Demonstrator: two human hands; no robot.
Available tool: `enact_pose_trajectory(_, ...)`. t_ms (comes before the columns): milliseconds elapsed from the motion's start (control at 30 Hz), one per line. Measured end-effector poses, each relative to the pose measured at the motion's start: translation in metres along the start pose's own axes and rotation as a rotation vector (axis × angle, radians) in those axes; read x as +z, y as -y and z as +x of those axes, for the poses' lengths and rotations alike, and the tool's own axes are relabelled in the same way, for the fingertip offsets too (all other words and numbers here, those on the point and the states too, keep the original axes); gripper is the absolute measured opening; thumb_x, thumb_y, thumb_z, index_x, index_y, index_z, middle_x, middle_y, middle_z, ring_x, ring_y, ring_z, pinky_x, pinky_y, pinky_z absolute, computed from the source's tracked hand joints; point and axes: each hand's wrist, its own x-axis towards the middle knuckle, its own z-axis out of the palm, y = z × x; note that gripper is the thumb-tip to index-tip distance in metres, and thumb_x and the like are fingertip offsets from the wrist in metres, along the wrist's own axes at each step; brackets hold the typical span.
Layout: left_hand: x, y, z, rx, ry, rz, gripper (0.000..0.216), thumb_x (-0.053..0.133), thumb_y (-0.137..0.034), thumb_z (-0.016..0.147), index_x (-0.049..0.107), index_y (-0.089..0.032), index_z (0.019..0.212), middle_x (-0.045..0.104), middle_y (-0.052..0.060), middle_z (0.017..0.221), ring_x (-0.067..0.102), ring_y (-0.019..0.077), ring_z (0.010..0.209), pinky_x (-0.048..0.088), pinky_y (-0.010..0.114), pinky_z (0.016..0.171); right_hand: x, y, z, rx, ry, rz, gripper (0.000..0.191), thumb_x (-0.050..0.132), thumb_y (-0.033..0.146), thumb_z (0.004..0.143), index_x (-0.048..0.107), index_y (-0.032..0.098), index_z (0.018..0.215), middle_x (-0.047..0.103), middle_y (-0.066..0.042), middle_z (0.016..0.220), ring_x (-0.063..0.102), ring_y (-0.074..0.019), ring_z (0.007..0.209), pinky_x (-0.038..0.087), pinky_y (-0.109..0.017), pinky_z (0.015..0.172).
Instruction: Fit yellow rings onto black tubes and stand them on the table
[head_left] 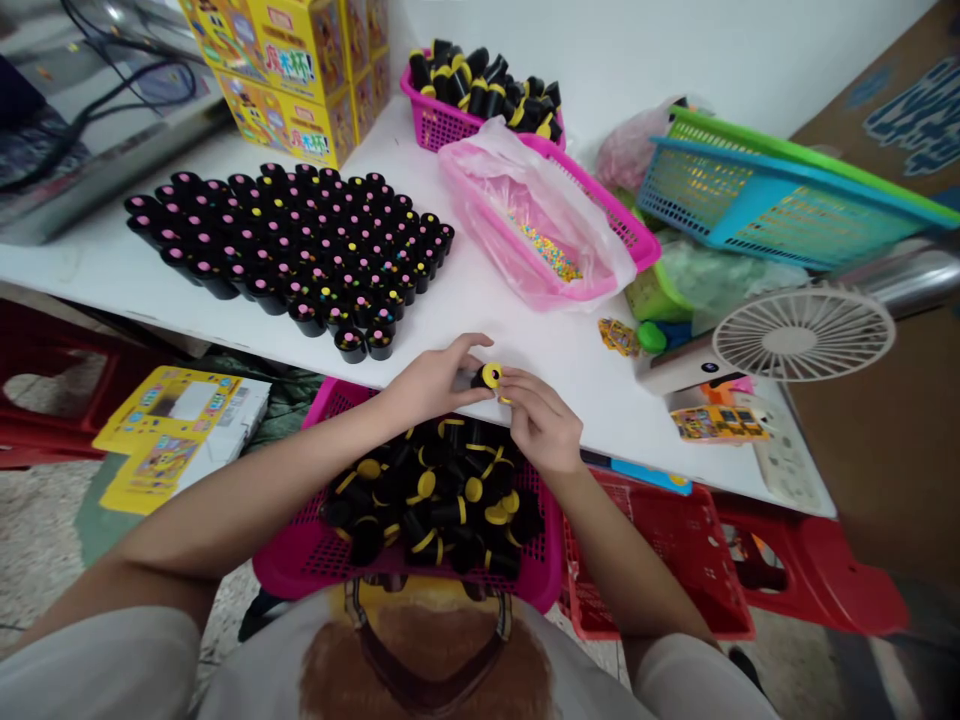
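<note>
My left hand [431, 385] and my right hand [541, 425] meet at the table's front edge, both pinching one small black bottle with a yellow cap [488, 377]. Right below them a pink basket [300, 572] on my lap holds several black bottles with yellow flip caps [435, 505]. On the white table [517, 330], to the left, stands a block of several upright black bottles [292, 250] filled with coloured candy, their tops uncovered.
A pink basket lined with a plastic bag [544, 230] holds small coloured candies. Behind it is another pink basket of capped bottles [480, 95]. Yellow boxes [289, 70], blue and green baskets [780, 195], a white fan [804, 333] and red crates [660, 550] surround the spot.
</note>
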Motion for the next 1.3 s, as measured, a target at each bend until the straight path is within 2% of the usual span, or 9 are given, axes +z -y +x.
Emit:
enact_pose_trajectory(100, 0.0, -0.001, 0.0, -0.011, 0.007, 0.024, 0.064, 0.074, -0.03, 0.087, 0.041, -0.022, 0.141, 0.079, 0.004, 0.114, 0.074, 0.0186, 0.109, 0.053, 0.028, 0.094, 0.002, -0.001, 0.0, 0.003, 0.025, -0.043, 0.038, 0.043, 0.004, 0.098, 0.071, 0.026, 0.113, 0.077, -0.007, 0.114, 0.073, -0.0215, 0.118, 0.066, -0.044, 0.101)
enact_pose_trajectory(300, 0.0, 0.001, 0.0, -0.001, 0.0, 0.037, 0.06, 0.073, -0.03, 0.088, 0.043, -0.023, 0.139, 0.079, 0.003, 0.112, 0.074, 0.0193, 0.11, 0.053, 0.028, 0.093, 0.005, -0.004, 0.003, -0.13, 0.016, -0.001, 0.045, 0.047, 0.0, 0.096, 0.066, 0.025, 0.127, 0.075, -0.008, 0.117, 0.069, -0.023, 0.124, 0.064, -0.044, 0.102)
enact_pose_trajectory(500, -0.001, 0.0, 0.001, -0.006, 0.006, 0.034, 0.06, 0.073, -0.029, 0.087, 0.043, -0.023, 0.139, 0.079, 0.003, 0.112, 0.074, 0.0197, 0.11, 0.053, 0.029, 0.093, 0.003, -0.002, 0.01, -0.052, 0.12, -0.101, 0.06, 0.042, 0.004, 0.098, 0.05, 0.035, 0.148, 0.07, -0.008, 0.12, 0.068, -0.0228, 0.121, 0.063, -0.046, 0.102)
enact_pose_trajectory(667, 0.0, 0.0, 0.001, -0.018, 0.003, 0.041, 0.061, 0.072, -0.029, 0.086, 0.042, -0.023, 0.139, 0.08, 0.003, 0.112, 0.074, 0.0201, 0.11, 0.053, 0.029, 0.093, 0.01, -0.003, 0.001, -0.046, 0.149, -0.138, 0.068, 0.042, 0.005, 0.1, 0.035, 0.037, 0.159, 0.063, -0.009, 0.14, 0.057, -0.0245, 0.139, 0.059, -0.05, 0.112)
enact_pose_trajectory(767, 0.0, 0.0, 0.002, -0.012, 0.002, 0.043, 0.061, 0.071, -0.029, 0.086, 0.042, -0.023, 0.139, 0.08, 0.002, 0.11, 0.074, 0.0199, 0.11, 0.053, 0.028, 0.092, 0.015, -0.004, -0.005, -0.026, 0.178, -0.139, 0.074, 0.042, 0.004, 0.099, 0.026, 0.038, 0.164, 0.06, -0.008, 0.147, 0.054, -0.0258, 0.143, 0.057, -0.053, 0.114)
enact_pose_trajectory(900, -0.001, -0.001, 0.002, -0.018, 0.017, 0.054, 0.062, 0.068, -0.025, 0.087, 0.039, -0.021, 0.142, 0.08, 0.002, 0.109, 0.074, 0.0183, 0.106, 0.052, 0.027, 0.089, 0.018, -0.001, -0.006, -0.056, 0.185, -0.183, 0.071, 0.044, 0.002, 0.097, 0.035, 0.031, 0.161, 0.063, -0.01, 0.144, 0.054, -0.029, 0.143, 0.056, -0.055, 0.115)
enact_pose_trajectory(1100, -0.001, -0.002, 0.002, -0.02, 0.016, 0.07, 0.064, 0.068, -0.023, 0.086, 0.038, -0.021, 0.143, 0.08, 0.003, 0.108, 0.075, 0.0182, 0.1, 0.053, 0.027, 0.086, 0.011, 0.002, 0.007, 0.001, 0.296, -0.177, 0.056, 0.046, 0.003, 0.094, 0.057, 0.025, 0.144, 0.067, -0.011, 0.138, 0.06, -0.03, 0.136, 0.053, -0.056, 0.117)
enact_pose_trajectory(1200, 0.0, -0.001, 0.001, -0.026, 0.002, 0.056, 0.066, 0.072, -0.027, 0.086, 0.038, -0.022, 0.142, 0.08, 0.003, 0.111, 0.075, 0.0195, 0.105, 0.052, 0.028, 0.089, 0.001, -0.001, 0.017, 0.04, 0.319, -0.086, 0.05, 0.052, 0.007, 0.092, 0.059, 0.025, 0.138, 0.068, -0.011, 0.134, 0.063, -0.0279, 0.131, 0.056, -0.052, 0.113)
enact_pose_trajectory(1300, 0.001, 0.0, 0.001, -0.04, -0.018, 0.036, 0.071, 0.076, -0.03, 0.084, 0.037, -0.023, 0.143, 0.08, 0.002, 0.109, 0.075, 0.0199, 0.107, 0.052, 0.027, 0.09, -0.005, -0.004, 0.022, 0.052, 0.364, -0.028, 0.054, 0.051, 0.007, 0.091, 0.056, 0.026, 0.141, 0.067, -0.01, 0.133, 0.064, -0.0264, 0.128, 0.058, -0.049, 0.11)
